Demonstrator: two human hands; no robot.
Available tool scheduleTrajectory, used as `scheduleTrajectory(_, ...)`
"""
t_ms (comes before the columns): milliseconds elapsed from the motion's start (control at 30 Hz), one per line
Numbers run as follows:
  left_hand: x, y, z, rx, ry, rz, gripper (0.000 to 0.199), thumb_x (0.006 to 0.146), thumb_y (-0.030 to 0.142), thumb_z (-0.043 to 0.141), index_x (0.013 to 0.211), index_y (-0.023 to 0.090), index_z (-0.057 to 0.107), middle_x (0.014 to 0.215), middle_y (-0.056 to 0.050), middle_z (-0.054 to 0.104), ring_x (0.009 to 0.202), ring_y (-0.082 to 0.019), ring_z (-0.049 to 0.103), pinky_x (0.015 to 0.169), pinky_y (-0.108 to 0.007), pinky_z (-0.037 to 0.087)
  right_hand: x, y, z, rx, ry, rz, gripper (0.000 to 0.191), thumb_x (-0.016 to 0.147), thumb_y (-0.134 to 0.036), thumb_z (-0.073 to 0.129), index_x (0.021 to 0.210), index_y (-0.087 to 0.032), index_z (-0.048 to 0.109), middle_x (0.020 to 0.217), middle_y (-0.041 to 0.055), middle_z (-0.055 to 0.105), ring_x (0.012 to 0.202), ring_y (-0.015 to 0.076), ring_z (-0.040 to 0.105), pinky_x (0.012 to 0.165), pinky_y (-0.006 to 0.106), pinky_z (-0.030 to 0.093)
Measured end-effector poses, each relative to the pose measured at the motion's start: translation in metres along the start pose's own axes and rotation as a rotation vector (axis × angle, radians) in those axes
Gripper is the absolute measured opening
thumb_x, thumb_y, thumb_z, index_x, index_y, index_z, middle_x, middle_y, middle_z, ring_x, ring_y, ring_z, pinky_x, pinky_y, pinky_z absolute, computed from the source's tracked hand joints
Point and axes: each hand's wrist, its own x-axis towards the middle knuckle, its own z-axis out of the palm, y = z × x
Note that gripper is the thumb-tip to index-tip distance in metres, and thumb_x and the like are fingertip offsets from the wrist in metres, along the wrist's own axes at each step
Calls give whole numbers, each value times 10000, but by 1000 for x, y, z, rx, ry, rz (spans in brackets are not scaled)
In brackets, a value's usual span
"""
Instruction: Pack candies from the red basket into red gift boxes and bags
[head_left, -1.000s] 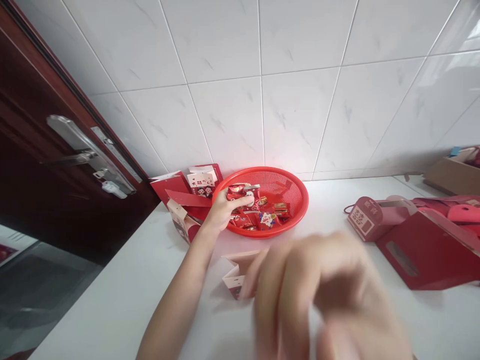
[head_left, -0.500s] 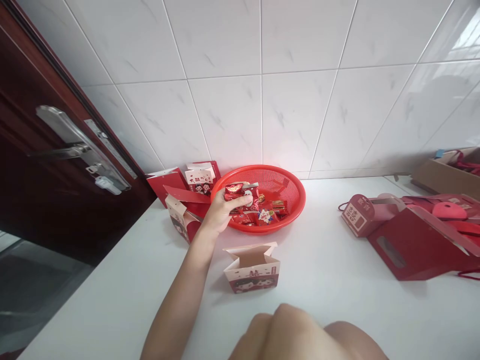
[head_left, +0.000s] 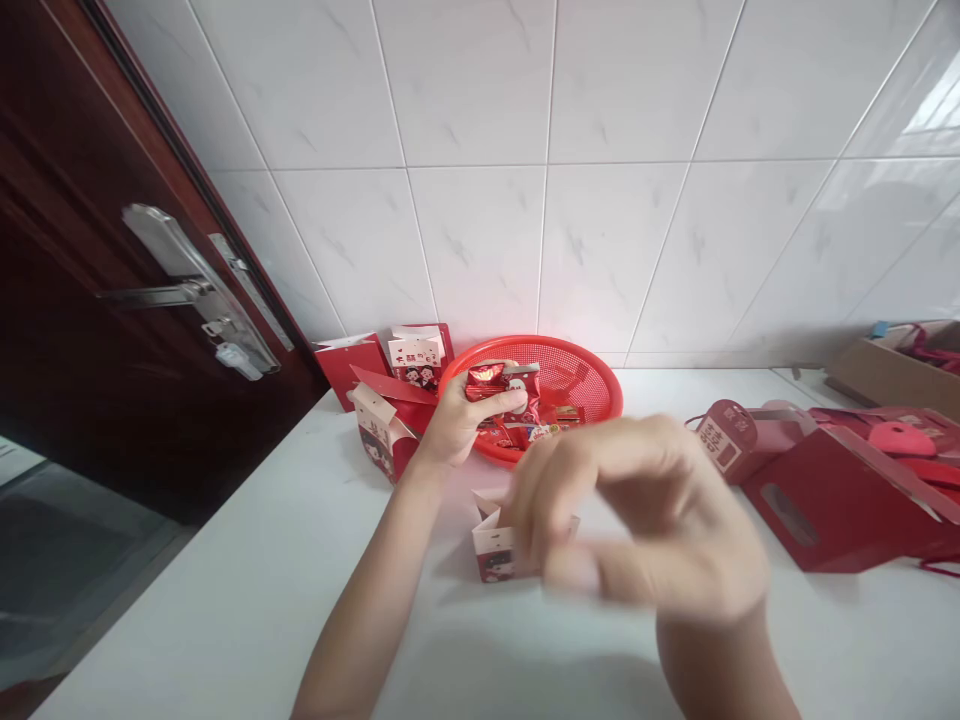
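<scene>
My left hand is closed on several red wrapped candies, over the left side of a red plastic basket. More wrapped candies lie inside the basket. A small red and cream paper gift box stands upright on the table in front of the basket, its top open. My right hand, blurred by motion, hangs over the box's right part and hides much of it. Its fingers are loosely curved with the thumb apart, and nothing shows in them. Whether its fingertips touch the box I cannot tell.
Left of the basket stand more gift boxes and a red bag. At the right lie a pink box and a large red box, with a cardboard carton behind. A tiled wall borders the white table.
My right hand has risen from the bottom edge to over the gift box, its fist loosening. The left hand keeps its candies over the basket. The view has shifted slightly.
</scene>
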Motion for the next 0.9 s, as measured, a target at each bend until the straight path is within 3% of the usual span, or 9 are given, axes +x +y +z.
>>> scheduleTrajectory(100,-4,5,5,-12,14,30,300,586,251,938,830,162,787,754,-13,771,714,-178,717,723,-291,593,14,11,-21,-344,333,167,236,896,-356,736,745,-187,672,705,22,678,669,144,620,621,269,507)
scheduleTrajectory(200,-6,5,11,-40,45,53,335,569,241,942,861,170,793,771,-13,776,728,-182,720,712,-283,586,16,40,-38,-537,450,332,317,798,-475,807,818,-187,677,812,48,718,726,176,652,634,290,518)
scheduleTrajectory(267,-7,2,15,-39,48,57,303,601,253,929,861,177,793,768,-5,766,730,-177,712,696,-275,578,15,61,-42,-503,382,410,391,784,-555,787,844,-185,676,868,61,727,744,188,663,636,303,528)
scheduleTrajectory(400,-8,-2,18,-23,17,65,252,699,311,884,899,186,796,812,-13,759,735,-163,688,678,-265,555,17,83,-41,-365,251,402,448,770,-621,771,765,-186,662,748,27,678,729,191,639,635,311,530)
scheduleTrajectory(600,-6,1,15,38,71,111,241,692,355,881,710,165,735,569,38,574,540,-95,500,541,-241,421,18,79,-51,-133,209,391,407,810,-581,755,804,-177,704,762,24,671,742,181,652,669,309,551)
scheduleTrajectory(733,-7,4,14,74,123,94,277,624,338,908,729,159,724,580,45,557,549,-90,478,532,-235,386,13,80,-59,-20,148,431,366,794,-526,797,800,-167,723,778,43,696,761,180,664,705,307,548)
scheduleTrajectory(900,-8,3,10,138,103,85,235,666,309,881,743,165,713,578,54,552,558,-86,477,556,-225,415,11,86,-65,115,129,441,344,781,-488,823,819,-159,729,782,45,708,751,172,653,729,309,545)
